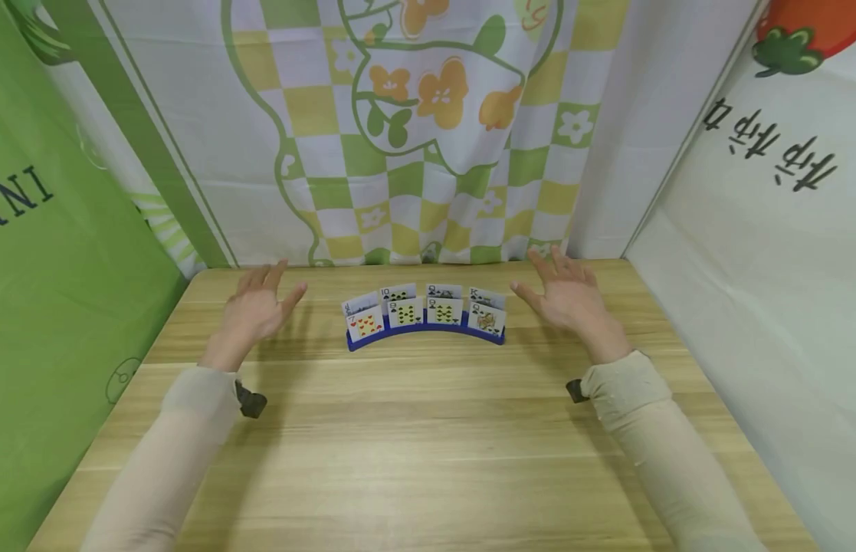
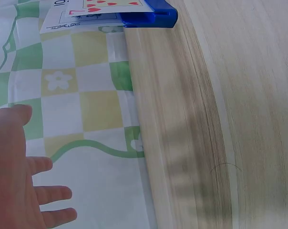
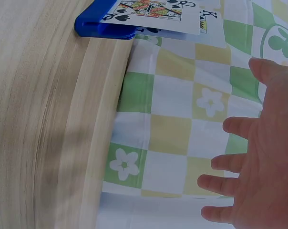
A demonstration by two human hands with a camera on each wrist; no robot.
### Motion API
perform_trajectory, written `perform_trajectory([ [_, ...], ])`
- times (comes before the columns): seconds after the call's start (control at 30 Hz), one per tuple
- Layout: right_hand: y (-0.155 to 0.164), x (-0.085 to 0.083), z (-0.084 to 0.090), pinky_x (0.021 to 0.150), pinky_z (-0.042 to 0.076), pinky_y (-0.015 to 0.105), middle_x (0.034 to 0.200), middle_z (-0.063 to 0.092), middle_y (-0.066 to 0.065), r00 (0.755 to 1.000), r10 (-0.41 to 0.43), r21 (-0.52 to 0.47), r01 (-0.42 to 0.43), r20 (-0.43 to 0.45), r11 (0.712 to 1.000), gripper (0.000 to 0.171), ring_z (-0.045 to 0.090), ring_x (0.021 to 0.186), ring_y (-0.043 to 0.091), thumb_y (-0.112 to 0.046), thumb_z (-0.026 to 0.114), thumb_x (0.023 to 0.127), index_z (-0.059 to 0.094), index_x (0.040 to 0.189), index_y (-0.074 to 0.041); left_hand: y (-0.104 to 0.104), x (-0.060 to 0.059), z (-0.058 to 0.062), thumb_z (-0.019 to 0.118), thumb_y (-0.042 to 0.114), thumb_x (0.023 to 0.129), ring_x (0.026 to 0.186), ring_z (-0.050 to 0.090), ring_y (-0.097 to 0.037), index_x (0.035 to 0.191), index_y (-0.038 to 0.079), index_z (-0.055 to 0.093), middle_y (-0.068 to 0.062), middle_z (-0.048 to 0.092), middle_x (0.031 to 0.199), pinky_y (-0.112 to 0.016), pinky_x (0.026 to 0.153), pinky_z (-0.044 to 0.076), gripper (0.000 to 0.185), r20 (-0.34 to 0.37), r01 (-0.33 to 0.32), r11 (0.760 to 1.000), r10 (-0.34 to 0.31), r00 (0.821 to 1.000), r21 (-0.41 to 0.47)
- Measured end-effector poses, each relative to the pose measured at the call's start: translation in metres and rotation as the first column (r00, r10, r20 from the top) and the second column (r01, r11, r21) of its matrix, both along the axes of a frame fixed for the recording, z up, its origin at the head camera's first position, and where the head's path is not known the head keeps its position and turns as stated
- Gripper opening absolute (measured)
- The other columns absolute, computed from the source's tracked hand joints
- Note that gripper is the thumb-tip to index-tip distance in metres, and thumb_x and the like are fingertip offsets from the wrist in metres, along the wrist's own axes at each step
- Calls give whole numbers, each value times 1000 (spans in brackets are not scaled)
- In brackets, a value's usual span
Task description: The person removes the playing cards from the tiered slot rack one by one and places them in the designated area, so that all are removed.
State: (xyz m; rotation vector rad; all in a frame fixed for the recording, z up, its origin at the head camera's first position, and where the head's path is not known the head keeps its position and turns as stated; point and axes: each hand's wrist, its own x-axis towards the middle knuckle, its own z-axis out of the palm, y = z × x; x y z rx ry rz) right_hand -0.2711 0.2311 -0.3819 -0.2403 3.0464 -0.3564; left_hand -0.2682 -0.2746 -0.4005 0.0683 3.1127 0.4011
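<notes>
A curved blue card holder (image 1: 428,327) stands toward the far side of the wooden table. Playing cards sit upright in its two rows. The front row shows a seven of hearts (image 1: 366,325) at the left end and a queen of spades (image 1: 487,320) at the right end. Behind that queen is a king (image 1: 487,294). To the left of the holder, my left hand (image 1: 257,301) is held with fingers spread, apart from the cards. On the other side, my right hand (image 1: 571,301) is likewise spread and holds nothing. Both wrist views show the holder's ends beyond the hands.
The wooden table (image 1: 428,437) stretches toward me in front of the holder. A checkered, flowered curtain (image 1: 407,184) hangs at its back edge. A green cloth (image 1: 69,291) borders the left side, and a white cloth (image 1: 759,291) borders the right.
</notes>
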Motion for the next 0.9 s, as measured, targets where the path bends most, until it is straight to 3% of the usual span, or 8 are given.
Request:
perform_trajectory([
  [0.37,2,-2,-4,118,3,70,166,2,23,1000,12,-1,-12,-21,1000,83,7,151,50,-71,24,98,8,162,-21,0,-1,-2,13,83,90,145,19,-55,162,21,6,-29,18,162,-76,96,36,95,36,-11,1000,10,999,23],
  [0.6,2,-2,-4,118,13,67,162,16,30,999,34,13,-34,-24,999,79,17,149,50,-65,24,101,11,161,-16,-1,-1,-4,20,76,95,140,27,-58,162,18,7,-35,22,158,-72,108,29,89,70,39,998,-43,997,58],
  [0.9,1,0,-4,116,21,67,161,22,28,998,43,8,-43,-37,999,77,24,147,50,-61,25,103,20,159,-10,-3,1,-4,26,70,99,141,32,-51,161,15,12,-28,32,158,-67,110,31,85,59,74,993,-80,995,91],
])
